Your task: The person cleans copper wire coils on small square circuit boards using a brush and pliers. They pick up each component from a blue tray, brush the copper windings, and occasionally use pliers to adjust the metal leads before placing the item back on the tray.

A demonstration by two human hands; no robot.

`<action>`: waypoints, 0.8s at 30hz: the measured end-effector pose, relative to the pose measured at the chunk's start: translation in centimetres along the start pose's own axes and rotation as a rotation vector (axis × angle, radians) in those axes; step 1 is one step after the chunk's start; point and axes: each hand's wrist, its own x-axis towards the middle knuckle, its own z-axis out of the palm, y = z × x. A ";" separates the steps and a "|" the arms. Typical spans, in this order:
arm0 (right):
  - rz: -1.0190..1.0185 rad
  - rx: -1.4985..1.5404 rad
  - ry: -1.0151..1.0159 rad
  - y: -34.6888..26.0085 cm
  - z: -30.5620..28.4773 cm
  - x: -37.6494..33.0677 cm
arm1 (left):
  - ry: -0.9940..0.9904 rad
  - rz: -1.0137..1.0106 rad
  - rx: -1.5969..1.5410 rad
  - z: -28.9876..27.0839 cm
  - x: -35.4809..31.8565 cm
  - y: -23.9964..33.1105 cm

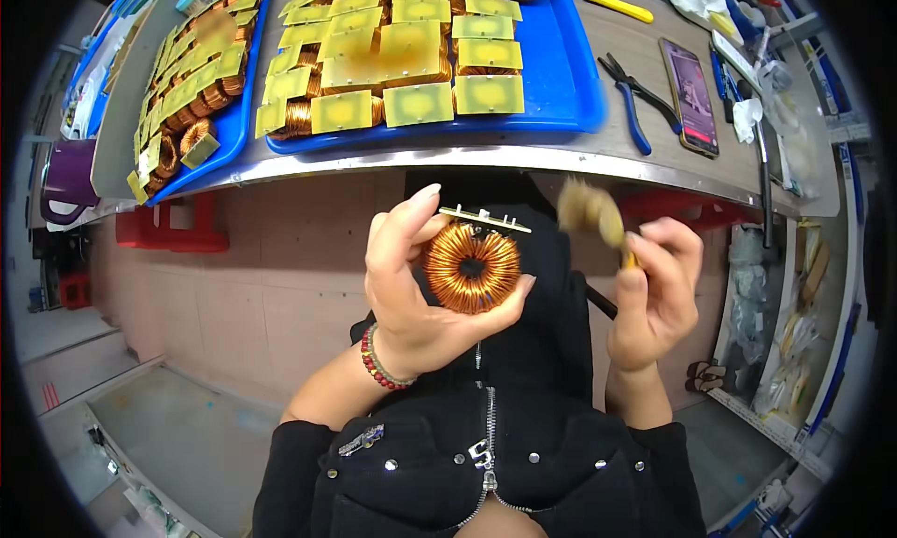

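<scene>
Between the thumb and fingers of my left hand (404, 281) is a toroidal coil (458, 290) wound with copper wire. A thin yellowish board (495, 222) with small pins sits along the coil's top, seen nearly edge-on. To the right, my right hand (659, 300) pinches the handle of a small brush (593, 213). Its tan bristle head points up and left, apart from the coil and slightly blurred. Both hands are in front of the table's edge, above my lap.
A blue tray (570, 80) holds rows of board-topped coils; a second blue tray (210, 164) at left holds more. Pliers (638, 99), a phone (690, 99) and a yellow-handled cutter (617, 6) lie at right. The table's metal edge (374, 158) runs beyond my hands. A purple mug (70, 178) stands far left.
</scene>
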 end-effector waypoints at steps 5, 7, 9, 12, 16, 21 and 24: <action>-0.248 -0.172 -0.178 2.2 0.4 -0.6 | 0.018 0.045 0.070 -0.4 0.2 0.2; -0.113 -0.270 -0.130 2.7 -0.7 -1.3 | 0.029 -0.003 0.093 -0.1 -0.2 -0.6; -0.013 -0.330 -0.072 2.9 -1.3 -1.4 | 0.024 -0.028 0.112 0.0 -0.4 -0.7; 0.056 -0.153 0.025 1.9 -0.9 -1.1 | -0.014 -0.085 0.040 0.0 -0.4 -0.4; -0.196 -0.235 -0.134 1.1 0.6 -1.1 | 0.007 -0.504 -0.642 0.3 0.9 0.5; 0.098 -0.338 -0.260 4.1 -0.3 -4.3 | 0.039 -0.720 -0.714 -1.0 0.5 -0.6; 0.241 -0.170 -0.090 4.0 -0.6 -3.9 | 0.056 -0.735 -0.806 -0.6 0.9 -0.6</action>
